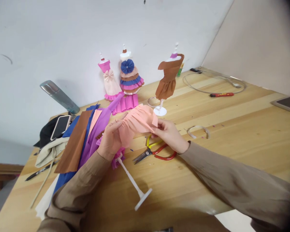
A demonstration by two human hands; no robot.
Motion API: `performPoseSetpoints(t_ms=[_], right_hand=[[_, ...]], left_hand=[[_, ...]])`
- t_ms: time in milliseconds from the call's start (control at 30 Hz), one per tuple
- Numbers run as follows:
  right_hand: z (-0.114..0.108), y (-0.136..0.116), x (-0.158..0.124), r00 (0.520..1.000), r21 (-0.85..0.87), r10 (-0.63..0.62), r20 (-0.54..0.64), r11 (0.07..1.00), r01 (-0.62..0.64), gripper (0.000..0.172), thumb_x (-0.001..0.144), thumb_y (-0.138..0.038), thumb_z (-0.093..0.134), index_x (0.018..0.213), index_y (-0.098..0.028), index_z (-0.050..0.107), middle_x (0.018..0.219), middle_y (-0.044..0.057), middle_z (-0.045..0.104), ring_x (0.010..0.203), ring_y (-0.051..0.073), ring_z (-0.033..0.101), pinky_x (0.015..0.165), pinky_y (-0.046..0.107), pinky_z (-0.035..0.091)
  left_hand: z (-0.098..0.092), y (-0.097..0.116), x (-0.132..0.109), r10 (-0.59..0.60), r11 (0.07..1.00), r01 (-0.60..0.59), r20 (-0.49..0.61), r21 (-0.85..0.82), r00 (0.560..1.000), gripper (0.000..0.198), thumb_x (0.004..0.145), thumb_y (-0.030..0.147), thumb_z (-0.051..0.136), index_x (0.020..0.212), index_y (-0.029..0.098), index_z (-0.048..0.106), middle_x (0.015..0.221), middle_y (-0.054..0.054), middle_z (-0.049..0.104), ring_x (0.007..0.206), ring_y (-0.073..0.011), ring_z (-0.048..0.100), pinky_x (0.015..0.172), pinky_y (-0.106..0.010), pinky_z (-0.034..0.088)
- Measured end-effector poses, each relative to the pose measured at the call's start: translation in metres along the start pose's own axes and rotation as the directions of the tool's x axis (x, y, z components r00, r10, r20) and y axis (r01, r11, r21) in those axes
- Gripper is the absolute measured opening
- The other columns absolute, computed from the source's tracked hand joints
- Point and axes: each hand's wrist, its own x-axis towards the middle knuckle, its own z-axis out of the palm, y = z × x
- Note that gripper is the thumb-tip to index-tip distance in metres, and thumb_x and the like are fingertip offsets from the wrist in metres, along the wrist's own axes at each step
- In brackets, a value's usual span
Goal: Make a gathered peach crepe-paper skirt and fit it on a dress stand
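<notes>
A gathered strip of peach crepe paper [139,120] stretches between my two hands above the table. My left hand [111,138] is closed on its left end, and my right hand [168,132] pinches the right end. Under my left hand lies a small white mannequin stand [130,177], tipped over, its round base towards me. Magenta ruffled paper [116,161] shows around its upper part, which my left hand mostly hides. Scissors [151,151] with red and yellow handles lie beneath my right hand, their blades pointing left.
Three dressed mini mannequins stand behind, one in a brown dress [169,77]. Brown paper [73,141], purple and blue sheets, a phone [61,126] and a spray bottle [60,96] are on the left. A tape roll [198,132], red cutter [221,94] and coiled cable [215,74] lie right.
</notes>
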Motion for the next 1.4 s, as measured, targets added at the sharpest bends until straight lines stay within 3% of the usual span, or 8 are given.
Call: performPoseSetpoints(t_ms=[233,367,500,700,900,1033,1200,1400], right_hand=[[-0.008,0.0,0.005,0.963,-0.123,-0.188,-0.193,0.978,0.167,0.056,0.07,-0.039,0.074,0.119,-0.02,0.055,0.1,0.005,0.065,0.086,0.02,0.061,0.075,0.034,0.049],[-0.012,-0.003,0.006,0.945,-0.08,-0.177,-0.273,0.984,0.161,0.025,0.07,-0.042,0.071,0.078,-0.019,0.062,0.073,0.0,0.059,0.07,0.015,0.055,0.067,0.03,0.044],[-0.015,-0.005,0.009,0.943,0.17,0.034,-0.332,0.985,0.025,0.035,0.067,-0.044,0.073,0.057,-0.02,0.051,0.054,-0.004,0.047,0.05,0.01,0.043,0.049,0.025,0.035],[-0.015,-0.008,0.008,0.961,0.432,0.254,-0.112,0.883,-0.183,0.035,0.069,-0.051,0.074,0.073,-0.019,0.059,0.058,0.0,0.057,0.051,0.012,0.051,0.045,0.023,0.037],[-0.002,-0.016,-0.007,0.978,0.454,0.182,0.1,0.866,-0.208,0.052,0.07,-0.064,0.071,0.101,-0.023,0.068,0.104,0.007,0.072,0.088,0.022,0.066,0.067,0.032,0.053],[0.001,-0.006,-0.005,0.989,0.35,0.146,0.016,0.926,-0.142,0.035,0.062,-0.046,0.084,0.07,-0.017,0.066,0.071,0.003,0.069,0.067,0.015,0.063,0.064,0.03,0.054],[-0.001,0.008,0.003,0.978,0.3,0.182,-0.101,0.943,-0.145,0.042,0.055,-0.047,0.087,0.072,-0.017,0.064,0.062,0.0,0.065,0.05,0.012,0.059,0.049,0.025,0.051],[0.0,-0.002,-0.004,0.966,0.403,0.243,0.085,0.879,-0.257,0.049,0.065,-0.062,0.078,0.078,-0.019,0.057,0.065,0.004,0.069,0.059,0.019,0.069,0.052,0.026,0.052]], left_hand=[[-0.001,-0.007,0.002,0.105,0.983,-0.113,0.063,0.143,0.993,0.018,0.068,0.02,0.074,0.055,0.017,0.061,0.125,-0.007,0.069,0.131,-0.0318,0.052,0.097,-0.036,0.044],[-0.001,-0.007,0.0,0.143,0.96,-0.153,0.06,0.235,0.988,0.018,0.069,0.022,0.074,0.059,0.017,0.06,0.129,-0.009,0.068,0.131,-0.0337,0.052,0.095,-0.039,0.044],[-0.004,-0.003,0.0,0.164,0.943,-0.173,0.054,0.285,0.985,0.019,0.07,0.022,0.073,0.061,0.018,0.057,0.137,-0.009,0.063,0.127,-0.0334,0.056,0.09,-0.038,0.045],[-0.006,-0.003,0.003,0.184,0.943,-0.19,0.047,0.275,0.982,0.017,0.07,0.023,0.072,0.062,0.019,0.057,0.138,-0.009,0.062,0.131,-0.0319,0.052,0.094,-0.039,0.044],[-0.007,-0.006,0.004,0.199,0.94,-0.2,0.032,0.277,0.98,0.019,0.07,0.024,0.073,0.061,0.019,0.056,0.134,-0.009,0.065,0.131,-0.033,0.052,0.095,-0.04,0.043],[-0.006,-0.005,0.003,0.169,0.959,-0.174,0.041,0.222,0.985,0.018,0.071,0.022,0.072,0.062,0.018,0.058,0.134,-0.009,0.065,0.132,-0.0314,0.052,0.089,-0.036,0.045],[-0.003,-0.001,0.003,0.059,0.989,-0.059,0.003,0.139,0.998,0.019,0.067,0.021,0.073,0.057,0.017,0.058,0.111,-0.007,0.073,0.11,-0.0272,0.063,0.08,-0.031,0.045],[-0.003,-0.004,0.003,0.001,0.997,0.0,-0.017,0.081,1.0,0.008,0.069,0.022,0.072,0.068,0.017,0.067,0.067,-0.001,0.065,0.066,-0.0173,0.059,0.068,-0.03,0.04]])
